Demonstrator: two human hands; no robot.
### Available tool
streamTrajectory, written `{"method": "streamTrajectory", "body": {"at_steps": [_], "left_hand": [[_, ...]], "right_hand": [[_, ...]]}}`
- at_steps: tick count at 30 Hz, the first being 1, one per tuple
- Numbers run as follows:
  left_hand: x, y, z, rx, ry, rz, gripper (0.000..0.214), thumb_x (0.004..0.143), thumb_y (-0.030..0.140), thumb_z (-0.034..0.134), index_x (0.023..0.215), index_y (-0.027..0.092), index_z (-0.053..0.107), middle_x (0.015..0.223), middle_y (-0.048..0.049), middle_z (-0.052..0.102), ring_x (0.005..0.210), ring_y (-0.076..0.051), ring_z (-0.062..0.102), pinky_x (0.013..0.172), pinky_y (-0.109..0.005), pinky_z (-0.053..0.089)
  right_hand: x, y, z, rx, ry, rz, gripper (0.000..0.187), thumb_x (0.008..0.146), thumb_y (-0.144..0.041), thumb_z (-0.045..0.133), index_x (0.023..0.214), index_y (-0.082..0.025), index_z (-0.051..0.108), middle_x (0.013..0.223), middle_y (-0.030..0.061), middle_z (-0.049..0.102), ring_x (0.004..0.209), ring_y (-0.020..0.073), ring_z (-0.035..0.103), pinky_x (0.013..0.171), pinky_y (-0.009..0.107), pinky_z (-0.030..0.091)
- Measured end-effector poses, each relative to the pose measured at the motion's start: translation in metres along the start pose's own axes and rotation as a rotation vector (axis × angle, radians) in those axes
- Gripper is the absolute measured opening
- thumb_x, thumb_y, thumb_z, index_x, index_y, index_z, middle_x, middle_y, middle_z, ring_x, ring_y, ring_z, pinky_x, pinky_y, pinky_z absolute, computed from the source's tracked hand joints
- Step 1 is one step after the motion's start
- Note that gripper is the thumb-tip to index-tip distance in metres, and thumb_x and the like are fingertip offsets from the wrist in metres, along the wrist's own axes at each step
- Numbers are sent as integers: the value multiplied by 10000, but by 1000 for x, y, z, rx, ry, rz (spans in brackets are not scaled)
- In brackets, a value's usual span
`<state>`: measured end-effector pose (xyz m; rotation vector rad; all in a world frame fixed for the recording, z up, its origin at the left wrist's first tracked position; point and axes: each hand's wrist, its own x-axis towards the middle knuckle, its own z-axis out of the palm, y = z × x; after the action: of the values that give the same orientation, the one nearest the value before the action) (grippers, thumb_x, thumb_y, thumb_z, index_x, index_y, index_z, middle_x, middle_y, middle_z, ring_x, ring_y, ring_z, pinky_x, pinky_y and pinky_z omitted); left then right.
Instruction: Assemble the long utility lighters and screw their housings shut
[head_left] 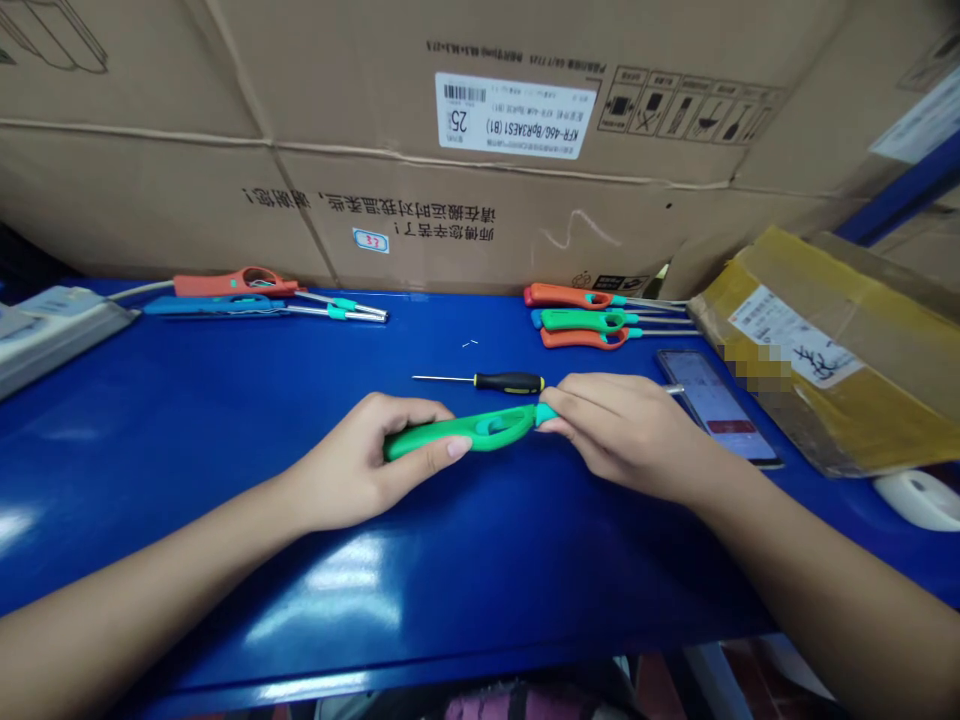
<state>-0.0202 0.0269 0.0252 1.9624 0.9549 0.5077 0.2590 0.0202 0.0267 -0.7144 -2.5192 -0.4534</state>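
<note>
- Large cardboard boxes [480,150] stand along the back, with a white label and printed handling icons on their front.
- The blue counter [225,450] runs across the whole view in front of them.
- A yellow-taped parcel [840,350] lies at the right end of the counter, and a phone [716,405] with its screen lit lies just beside it.
- The left hand [367,460] has its fingers wrapped round the handle end of a green lighter [472,432].
- The right hand [630,425] has its fingers pinched on the teal collar at the other end of it.
- The green lighter is held level, just above the middle of the counter, between the 2 hands.
- 3 lighters [581,320], orange, green and orange, lie side by side near the boxes on the right.
- 2 lighters [240,293], 1 orange and 1 blue, lie at the back left.
- A black-handled screwdriver [495,382] lies just behind the green lighter, its shaft pointing left.
</note>
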Motion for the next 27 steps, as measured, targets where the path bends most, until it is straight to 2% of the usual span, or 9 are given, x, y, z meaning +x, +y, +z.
{"method": "streamTrajectory", "body": {"at_steps": [7, 11, 17, 27], "left_hand": [[-2, -3, 4, -30, -25, -42, 427, 934, 519, 563, 813, 122, 665, 636, 31, 432, 587, -91, 370, 507, -201, 305], [0, -2, -8, 46, -65, 6, 391, 949, 499, 551, 861, 140, 677, 653, 31, 473, 569, -87, 386, 495, -193, 313], [1, 6, -25, 178, -115, 67, 305, 937, 469, 593, 929, 183, 698, 681, 29, 573, 558, -94, 440, 479, -184, 334], [0, 5, -29, 278, -23, 164, 271, 943, 425, 606, 986, 176, 703, 762, 17, 658, 604, -103, 533, 528, -186, 395]], "right_hand": [[-3, -1, 8, 13, -29, -20, 204, 1001, -179, 481, 1014, -102, 670, 820, 111, 718, 709, 195, 639, 648, 316, 538], [-1, -3, 4, 40, -55, -2, 208, 998, -196, 507, 1035, -77, 673, 841, 129, 720, 743, 210, 648, 676, 329, 547], [3, -5, -13, 56, -140, 68, 227, 1005, -233, 513, 1100, -106, 675, 944, 138, 734, 820, 227, 680, 702, 343, 558], [0, 5, -25, 102, -91, 170, 184, 979, -255, 579, 1078, -164, 704, 1010, 96, 759, 906, 221, 715, 807, 337, 571]]}}
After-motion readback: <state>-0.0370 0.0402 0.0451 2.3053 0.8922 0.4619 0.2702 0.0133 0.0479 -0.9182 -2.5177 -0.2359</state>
